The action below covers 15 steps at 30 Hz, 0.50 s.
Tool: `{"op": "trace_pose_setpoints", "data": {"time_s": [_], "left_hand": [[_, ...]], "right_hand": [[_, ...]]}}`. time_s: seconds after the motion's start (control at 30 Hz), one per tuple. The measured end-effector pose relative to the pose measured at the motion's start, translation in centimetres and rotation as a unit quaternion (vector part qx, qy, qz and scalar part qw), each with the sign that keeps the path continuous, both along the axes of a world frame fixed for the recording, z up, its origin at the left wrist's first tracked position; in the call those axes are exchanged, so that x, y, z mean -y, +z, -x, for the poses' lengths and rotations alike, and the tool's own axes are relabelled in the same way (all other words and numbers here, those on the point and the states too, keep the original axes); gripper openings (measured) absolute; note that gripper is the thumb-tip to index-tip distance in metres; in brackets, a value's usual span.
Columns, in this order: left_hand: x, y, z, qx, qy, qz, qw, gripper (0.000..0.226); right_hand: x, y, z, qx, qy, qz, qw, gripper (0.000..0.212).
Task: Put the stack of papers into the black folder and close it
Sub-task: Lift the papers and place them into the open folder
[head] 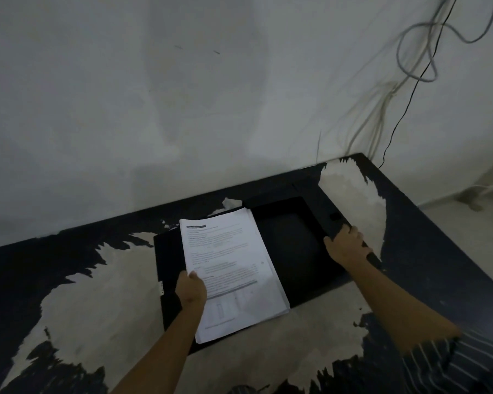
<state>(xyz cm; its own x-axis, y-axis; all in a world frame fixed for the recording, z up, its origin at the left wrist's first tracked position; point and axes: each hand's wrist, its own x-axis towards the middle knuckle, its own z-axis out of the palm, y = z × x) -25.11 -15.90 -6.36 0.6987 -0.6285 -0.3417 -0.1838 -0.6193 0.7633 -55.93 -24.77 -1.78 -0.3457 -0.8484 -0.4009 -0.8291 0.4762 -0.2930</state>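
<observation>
Black folder [293, 248] lies open on the worn worktop [97, 294]. Stack of papers [231, 268], white printed sheets, edges slightly fanned, rests over its left half. Left hand [190, 290] pinches the stack's near-left edge; right hand [346, 245] grips the folder's right flap.

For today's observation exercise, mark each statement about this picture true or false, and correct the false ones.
1. The folder lies open on the table. True.
2. The left hand holds the stack of papers. True.
3. The right hand holds a pen. False: it grips the folder's right flap.
4. The papers are blank. False: the top sheet carries printed text.
5. Cables hang on the wall at the right. True.
</observation>
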Motion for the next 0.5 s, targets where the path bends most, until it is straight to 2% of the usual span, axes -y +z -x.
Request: {"op": "trace_pose_setpoints", "data": {"time_s": [0.23, 0.5], "left_hand": [[1.3, 0.6, -0.2, 0.02, -0.005, -0.015, 1.0, 0.033], [1.6, 0.4, -0.6, -0.01, 0.006, -0.01, 1.0, 0.033]], "right_hand": [[0.4, 0.0, 0.0, -0.031, 0.002, 0.016, 0.999, 0.059], [-0.4, -0.6, 0.0, -0.055, 0.022, 0.027, 0.998, 0.07]]}}
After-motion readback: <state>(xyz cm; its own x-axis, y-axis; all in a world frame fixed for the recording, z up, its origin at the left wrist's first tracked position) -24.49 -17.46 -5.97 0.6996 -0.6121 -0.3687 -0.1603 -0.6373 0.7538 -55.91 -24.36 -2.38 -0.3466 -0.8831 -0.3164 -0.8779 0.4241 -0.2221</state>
